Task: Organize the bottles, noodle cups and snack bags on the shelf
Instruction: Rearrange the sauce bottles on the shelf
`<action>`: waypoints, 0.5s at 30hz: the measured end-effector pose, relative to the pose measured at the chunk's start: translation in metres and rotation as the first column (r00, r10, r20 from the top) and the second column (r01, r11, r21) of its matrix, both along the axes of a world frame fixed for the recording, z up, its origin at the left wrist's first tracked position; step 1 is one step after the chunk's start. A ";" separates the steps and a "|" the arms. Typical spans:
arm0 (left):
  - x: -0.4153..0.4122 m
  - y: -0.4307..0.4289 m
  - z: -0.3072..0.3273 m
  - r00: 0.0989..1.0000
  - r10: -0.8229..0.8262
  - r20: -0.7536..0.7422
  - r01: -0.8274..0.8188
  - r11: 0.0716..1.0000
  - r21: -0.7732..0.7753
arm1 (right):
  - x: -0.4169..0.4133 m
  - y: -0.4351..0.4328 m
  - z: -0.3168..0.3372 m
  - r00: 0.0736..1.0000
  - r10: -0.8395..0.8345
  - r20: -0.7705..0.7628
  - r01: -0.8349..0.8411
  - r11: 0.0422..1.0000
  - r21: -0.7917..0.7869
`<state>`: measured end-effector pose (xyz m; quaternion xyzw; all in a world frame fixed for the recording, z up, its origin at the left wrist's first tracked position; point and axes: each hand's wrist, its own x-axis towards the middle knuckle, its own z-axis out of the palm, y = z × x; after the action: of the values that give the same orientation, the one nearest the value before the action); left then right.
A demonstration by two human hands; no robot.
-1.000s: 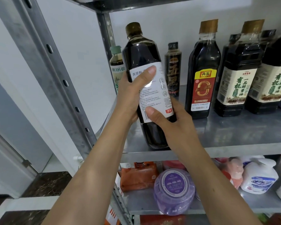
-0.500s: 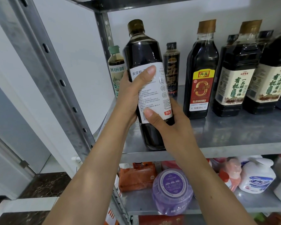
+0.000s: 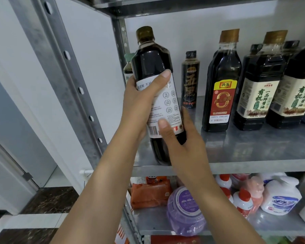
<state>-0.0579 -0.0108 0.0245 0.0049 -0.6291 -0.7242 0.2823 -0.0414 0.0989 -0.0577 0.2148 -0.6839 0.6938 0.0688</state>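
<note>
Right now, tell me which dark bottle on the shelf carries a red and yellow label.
The vinegar bottle right of the slim black bottle; the others wear white or cream labels.

Soft, even light fills the frame, bright on the white wall (image 3: 192, 32) at the upper middle and dimmer beneath the shelf (image 3: 253, 152) at lower right. Pale glare streaks the dark bottle (image 3: 151, 60) shoulders, and the metal board mirrors them faintly. Wide-angle bending tilts the upright (image 3: 63, 71) at left; edges look slightly soft.

The vinegar bottle (image 3: 221, 81) label reads "DANYU VINEGAR", "500mL".
</note>
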 end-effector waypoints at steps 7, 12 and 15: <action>0.002 -0.006 -0.004 0.994 -0.104 -0.017 0.105 0.991 0.078 | -0.013 0.013 0.008 0.962 0.200 0.186 -0.177 0.975 -0.132; -0.001 -0.006 -0.007 0.997 -0.075 -0.021 0.076 0.996 0.041 | -0.014 0.013 0.009 0.955 0.262 0.141 -0.238 0.957 -0.168; -0.003 -0.008 -0.008 0.998 -0.055 -0.027 0.056 0.996 0.069 | -0.014 0.012 0.010 0.958 0.249 0.142 -0.222 0.957 -0.185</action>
<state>-0.0608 -0.0187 0.0166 -0.0119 -0.5999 -0.7532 0.2696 -0.0553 0.1106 -0.0477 0.2305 -0.5962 0.7672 -0.0535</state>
